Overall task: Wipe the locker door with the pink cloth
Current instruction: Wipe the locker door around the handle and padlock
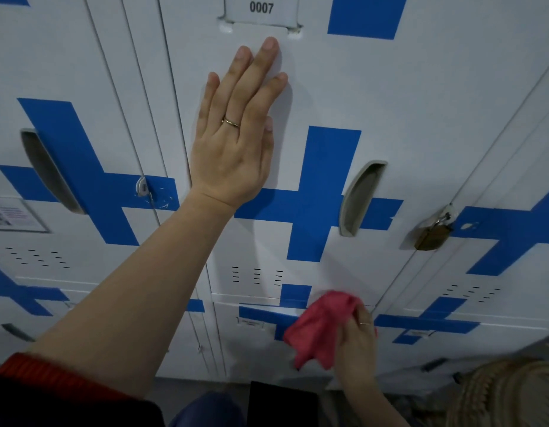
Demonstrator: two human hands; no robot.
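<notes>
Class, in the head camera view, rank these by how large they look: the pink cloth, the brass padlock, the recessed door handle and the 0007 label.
Largest to smallest as they appear:
1. pink cloth
2. recessed door handle and 0007 label: too close to rank, and the label is cut off by the frame
3. brass padlock
The wide-angle lens skews apparent size.

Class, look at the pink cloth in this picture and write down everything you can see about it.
The pink cloth is a soft, thin-looking fabric, deep pink, bunched and crumpled rather than folded flat. The right hand grips it from the right side, fingers wrapped into its folds, and a loose corner hangs down below the hand. It sits low in the view, in front of the white locker door, near the seam above the lower lockers and over a strip of blue tape. Whether it presses on the metal cannot be told.
</notes>
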